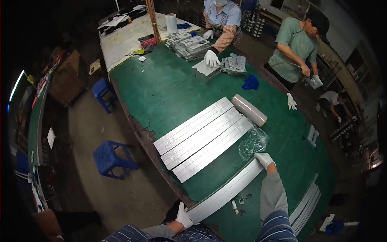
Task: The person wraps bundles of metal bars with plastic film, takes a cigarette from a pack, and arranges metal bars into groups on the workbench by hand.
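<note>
A long bundle of silver metal strips (225, 189) lies across the near part of the green table, between my two hands. My left hand (184, 217), in a white glove, is closed round its near left end at the table's edge. At the far right end my right hand (264, 160), also gloved in white, grips the bundle. Just beyond it, several more silver strips (203, 139) lie side by side, with clear film over parts of them. Crumpled clear plastic film (254, 144) rests close to my right hand.
A roll of film (249, 110) lies beyond the strips on the green table (157, 90). More strips (306, 207) are stacked at the right edge, near a tape roll (241, 201). Blue stools (111, 159) stand left. A co-worker (221, 24) handles metal parts; another person (300, 44) stands right.
</note>
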{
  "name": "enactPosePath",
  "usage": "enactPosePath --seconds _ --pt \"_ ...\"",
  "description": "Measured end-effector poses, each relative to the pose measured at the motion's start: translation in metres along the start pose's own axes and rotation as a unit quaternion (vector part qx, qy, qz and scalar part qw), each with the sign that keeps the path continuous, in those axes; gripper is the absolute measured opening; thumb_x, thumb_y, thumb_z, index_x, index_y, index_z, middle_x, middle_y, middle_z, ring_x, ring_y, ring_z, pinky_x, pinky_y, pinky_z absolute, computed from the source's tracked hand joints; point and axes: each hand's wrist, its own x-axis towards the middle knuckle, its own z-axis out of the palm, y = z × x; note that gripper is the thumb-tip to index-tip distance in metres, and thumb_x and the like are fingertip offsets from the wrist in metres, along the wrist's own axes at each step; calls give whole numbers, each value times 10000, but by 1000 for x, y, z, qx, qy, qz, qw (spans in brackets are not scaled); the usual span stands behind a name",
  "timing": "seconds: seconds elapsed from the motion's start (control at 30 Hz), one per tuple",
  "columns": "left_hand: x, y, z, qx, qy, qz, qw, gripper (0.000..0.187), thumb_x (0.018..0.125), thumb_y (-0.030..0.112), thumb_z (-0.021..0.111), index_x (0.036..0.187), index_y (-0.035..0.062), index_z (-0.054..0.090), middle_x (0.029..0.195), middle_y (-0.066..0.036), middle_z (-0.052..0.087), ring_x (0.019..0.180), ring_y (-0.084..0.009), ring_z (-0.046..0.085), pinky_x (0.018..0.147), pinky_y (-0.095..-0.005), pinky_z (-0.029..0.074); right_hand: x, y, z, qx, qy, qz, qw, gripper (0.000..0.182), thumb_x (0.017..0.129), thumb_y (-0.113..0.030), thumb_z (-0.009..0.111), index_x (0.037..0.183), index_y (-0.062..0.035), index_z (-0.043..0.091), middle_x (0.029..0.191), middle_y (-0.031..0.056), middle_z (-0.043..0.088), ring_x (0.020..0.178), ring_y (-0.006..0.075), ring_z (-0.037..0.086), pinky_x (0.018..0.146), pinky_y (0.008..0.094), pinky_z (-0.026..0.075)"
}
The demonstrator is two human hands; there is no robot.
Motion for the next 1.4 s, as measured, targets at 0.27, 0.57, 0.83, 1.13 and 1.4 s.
enactPosePath --seconds 0.27,0.57,0.83,1.13,1.4 --pt "47 -9 -27 -120 -116 -15 986 611 982 560 388 1335 98 577 1315 -129 637 1142 -389 602 982 -553 447 -5 -25 -1 -50 29 29 998 571 894 -468 604 1092 55 720 1000 147 740 851 257 668 832 314 519" --pt "64 -17 -46 -136 -190 -26 972 491 977 351 380 1259 33 625 1241 -147 678 1090 -390 629 972 -498 481 -10 -16 9 -86 73 35 993 642 896 -550 547 1086 36 728 1007 157 744 900 321 695 836 361 528" --pt "68 -19 -71 -147 -218 -32 964 434 946 244 385 1214 40 659 1216 -149 688 1074 -390 634 969 -500 481 -14 -23 15 -140 54 41 988 641 896 -563 507 1056 11 743 1011 165 742 907 349 690 845 381 527" --pt "74 -10 -96 -56 -194 -31 979 410 957 233 432 1244 31 643 1207 -147 693 1065 -378 642 965 -454 491 -28 -33 16 -146 32 58 987 615 930 -501 511 1146 45 695 1145 200 709 1057 370 662 937 396 503" --pt "-17 26 -1 439 -64 303 843 583 1013 322 446 1426 -88 422 1447 -245 490 1337 -368 480 1122 -395 379 -158 -23 106 269 387 -101 876 652 1052 -302 475 1524 98 270 1598 278 282 1490 372 286 1222 396 235"
